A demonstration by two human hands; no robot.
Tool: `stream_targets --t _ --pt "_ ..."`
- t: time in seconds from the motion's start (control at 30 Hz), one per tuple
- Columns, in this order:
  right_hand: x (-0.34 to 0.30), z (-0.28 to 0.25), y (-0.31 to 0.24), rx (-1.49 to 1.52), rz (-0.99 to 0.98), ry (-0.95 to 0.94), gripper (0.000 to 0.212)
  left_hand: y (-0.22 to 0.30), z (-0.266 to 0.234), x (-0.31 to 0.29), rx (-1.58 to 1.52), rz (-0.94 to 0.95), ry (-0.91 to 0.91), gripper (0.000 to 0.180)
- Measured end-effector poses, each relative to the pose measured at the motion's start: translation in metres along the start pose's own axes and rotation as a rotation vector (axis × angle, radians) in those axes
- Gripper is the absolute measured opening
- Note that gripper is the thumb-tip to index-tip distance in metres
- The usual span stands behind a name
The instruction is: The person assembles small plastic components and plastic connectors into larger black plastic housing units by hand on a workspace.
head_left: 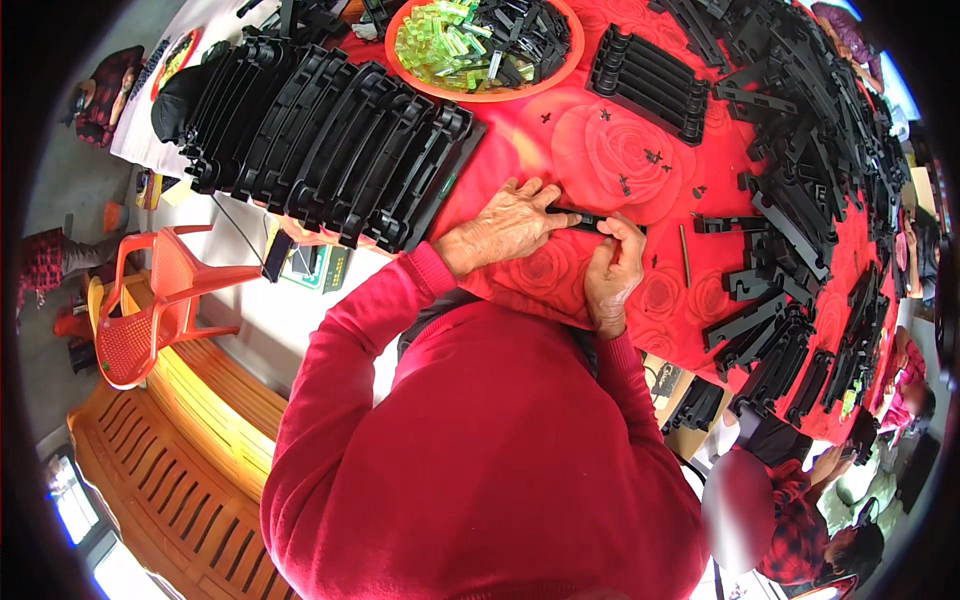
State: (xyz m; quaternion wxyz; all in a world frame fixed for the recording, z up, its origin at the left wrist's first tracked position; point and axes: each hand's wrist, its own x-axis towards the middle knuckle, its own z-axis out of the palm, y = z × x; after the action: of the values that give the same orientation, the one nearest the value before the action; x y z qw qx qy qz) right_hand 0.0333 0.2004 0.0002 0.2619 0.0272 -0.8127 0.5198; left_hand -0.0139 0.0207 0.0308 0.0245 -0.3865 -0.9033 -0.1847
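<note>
A narrow black plastic bar [592, 222] lies low over the red rose-patterned tablecloth [540, 265], between my two hands. My left hand [510, 225] comes in from the left and grips the bar's left end, one finger stretched along it. At the other end, my right hand [613, 272] holds the bar between thumb and bent fingers. My fingers cover parts of it. Beyond my hands, several tiny black plastic pieces [653, 157] are scattered on the cloth. To the right of my right hand lies a thin brown rod [685, 254].
Black slotted plastic parts stand in a long row [330, 150] at the left. An orange basin [578, 50] holds clear yellow-green and black pieces. A black ribbed block [648, 82] lies beyond my hands; a big heap of black bars [810, 150] fills the right side. Other people sit nearby.
</note>
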Motion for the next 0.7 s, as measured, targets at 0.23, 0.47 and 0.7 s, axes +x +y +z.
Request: stream_targets --t 0.23,0.47,0.7 --pt "0.009 -0.007 -0.006 -0.121 -0.185 -0.144 0.033 -0.004 0.003 0.002 0.005 0.027 0.004 0.041" --pt "-0.001 -0.001 0.004 -0.185 -0.128 -0.119 0.037 -0.004 0.004 0.004 -0.013 0.026 -0.023 0.042" --pt "-0.001 0.001 0.005 -0.251 -0.196 -0.096 0.038 0.001 -0.002 0.007 0.033 0.021 -0.05 0.05"
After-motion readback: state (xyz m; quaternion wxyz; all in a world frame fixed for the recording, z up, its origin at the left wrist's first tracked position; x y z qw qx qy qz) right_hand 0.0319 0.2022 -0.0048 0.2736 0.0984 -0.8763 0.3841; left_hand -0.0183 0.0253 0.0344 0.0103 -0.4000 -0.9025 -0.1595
